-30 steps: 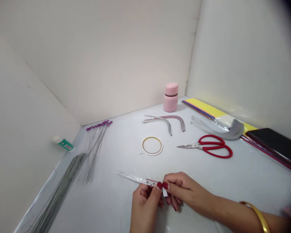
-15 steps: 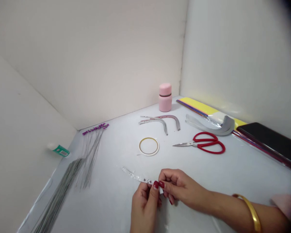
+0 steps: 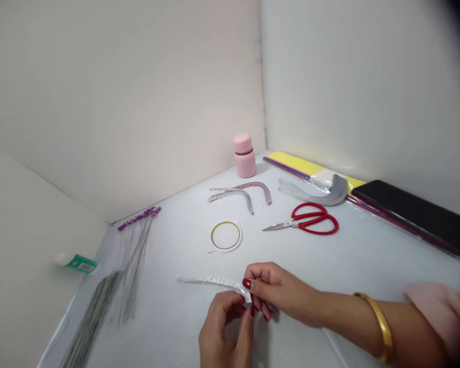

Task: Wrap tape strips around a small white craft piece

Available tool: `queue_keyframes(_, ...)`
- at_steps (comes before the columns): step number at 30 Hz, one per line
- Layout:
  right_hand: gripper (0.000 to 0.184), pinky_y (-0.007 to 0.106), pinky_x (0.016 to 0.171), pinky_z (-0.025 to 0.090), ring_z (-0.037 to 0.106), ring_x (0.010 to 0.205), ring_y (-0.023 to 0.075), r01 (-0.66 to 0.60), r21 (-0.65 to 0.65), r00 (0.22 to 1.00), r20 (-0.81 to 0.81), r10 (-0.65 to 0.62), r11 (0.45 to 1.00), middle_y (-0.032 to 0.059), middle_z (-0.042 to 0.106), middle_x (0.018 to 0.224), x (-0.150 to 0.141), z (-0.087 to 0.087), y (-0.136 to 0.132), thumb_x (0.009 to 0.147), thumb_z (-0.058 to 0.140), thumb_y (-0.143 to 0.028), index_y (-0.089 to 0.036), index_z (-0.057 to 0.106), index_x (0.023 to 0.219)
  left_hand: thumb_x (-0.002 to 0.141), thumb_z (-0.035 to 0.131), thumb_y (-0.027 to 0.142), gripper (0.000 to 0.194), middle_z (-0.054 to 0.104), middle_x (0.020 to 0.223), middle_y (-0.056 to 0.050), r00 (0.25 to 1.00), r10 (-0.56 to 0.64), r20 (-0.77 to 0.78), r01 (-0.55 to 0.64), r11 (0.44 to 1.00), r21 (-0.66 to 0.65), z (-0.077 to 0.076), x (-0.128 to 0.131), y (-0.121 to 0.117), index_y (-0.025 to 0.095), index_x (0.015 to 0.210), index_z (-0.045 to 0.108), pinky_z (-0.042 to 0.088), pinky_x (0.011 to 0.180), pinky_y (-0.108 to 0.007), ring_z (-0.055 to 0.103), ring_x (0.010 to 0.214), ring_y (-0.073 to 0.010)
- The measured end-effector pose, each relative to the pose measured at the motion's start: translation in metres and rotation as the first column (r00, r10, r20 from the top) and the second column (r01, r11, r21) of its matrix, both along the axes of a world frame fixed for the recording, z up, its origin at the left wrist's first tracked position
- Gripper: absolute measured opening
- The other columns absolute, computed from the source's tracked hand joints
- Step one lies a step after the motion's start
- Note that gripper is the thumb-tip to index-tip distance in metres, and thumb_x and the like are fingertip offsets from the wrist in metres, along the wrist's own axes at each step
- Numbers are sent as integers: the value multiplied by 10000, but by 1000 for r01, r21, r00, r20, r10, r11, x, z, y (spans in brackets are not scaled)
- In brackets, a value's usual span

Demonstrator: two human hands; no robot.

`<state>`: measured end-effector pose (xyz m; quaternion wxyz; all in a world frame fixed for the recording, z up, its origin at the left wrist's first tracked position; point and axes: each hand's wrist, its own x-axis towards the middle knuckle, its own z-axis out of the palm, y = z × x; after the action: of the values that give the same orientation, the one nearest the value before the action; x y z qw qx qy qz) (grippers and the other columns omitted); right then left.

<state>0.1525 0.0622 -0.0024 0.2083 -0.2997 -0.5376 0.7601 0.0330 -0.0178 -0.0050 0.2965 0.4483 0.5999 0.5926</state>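
Between my hands is a narrow whitish strip (image 3: 210, 280) with a small dark pattern, its free end reaching out to the left over the table. My right hand (image 3: 274, 291) pinches the near end of it between thumb and fingers. Close against that same end, the curled fingers and thumb of my left hand (image 3: 227, 324) touch a small white piece; part of this grip is hidden. A thin roll of double-sided tape (image 3: 211, 236) lies flat beyond the hands. To its right rest scissors (image 3: 318, 219) with red handles, blades pointing left.
Curved patterned strips (image 3: 249, 197) lie before a pink bottle (image 3: 245, 158). Clear strips (image 3: 310, 195), a dark phone (image 3: 414, 217) and yellow packaged sheets (image 3: 297, 162) line the right wall. At left are grey wires (image 3: 94, 317), purple-tipped stems (image 3: 138, 220) and a green-labelled tube (image 3: 78, 263).
The view has turned right, so the things on the table appear further left. My left thumb has dropped away from the strip's upper face to its lower end; my right hand keeps its pinch.
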Motion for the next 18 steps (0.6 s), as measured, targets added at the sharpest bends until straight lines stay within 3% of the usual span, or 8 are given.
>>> queue_keyframes(2, 363, 147, 376, 292, 431, 385, 38, -21, 16, 1000, 9, 21, 1000, -38, 530, 542, 1, 0, 0, 757, 529, -499, -146, 467, 702, 668, 652, 134, 107, 660, 680, -48, 985, 34, -170, -19, 996, 88, 1, 0, -1, 224, 716, 683, 445, 634, -247, 583, 630, -179)
queue_keyframes(4, 360, 150, 377, 306, 431, 392, 43, -40, 40, 999, 15, 39, 998, -38, 521, 537, 1, 0, -1, 763, 524, -494, -143, 479, 698, 666, 630, 92, 160, 677, 689, -58, 970, 38, -240, -9, 993, 119, 2, -1, -1, 235, 687, 699, 434, 661, -255, 590, 658, -194)
queue_keyframes(12, 331, 155, 396, 327, 419, 401, 42, -60, 158, 998, 5, 59, 986, -44, 485, 513, 2, 0, -2, 803, 495, -442, -137, 499, 675, 716, 563, 117, 192, 654, 603, -40, 958, -45, -283, 60, 997, 43, 8, -6, 0, 240, 648, 694, 412, 569, -235, 564, 559, -177)
queue_keyframes(15, 308, 160, 405, 336, 418, 411, 50, -58, 230, 998, 25, 54, 971, -50, 464, 492, 3, -1, -2, 817, 488, -411, -140, 507, 673, 713, 581, 143, 151, 646, 599, -37, 966, -49, -255, 55, 998, 13, 6, -5, 0, 224, 631, 677, 415, 552, -229, 563, 548, -166)
queue_keyframes(18, 309, 161, 402, 339, 419, 413, 53, -72, 237, 997, 21, 68, 969, -47, 468, 502, 4, 0, -2, 816, 488, -418, -141, 507, 681, 667, 662, 218, 37, 631, 589, -20, 998, 7, -57, -12, 995, -94, 3, -5, 0, 203, 664, 629, 432, 525, -222, 577, 528, -152)
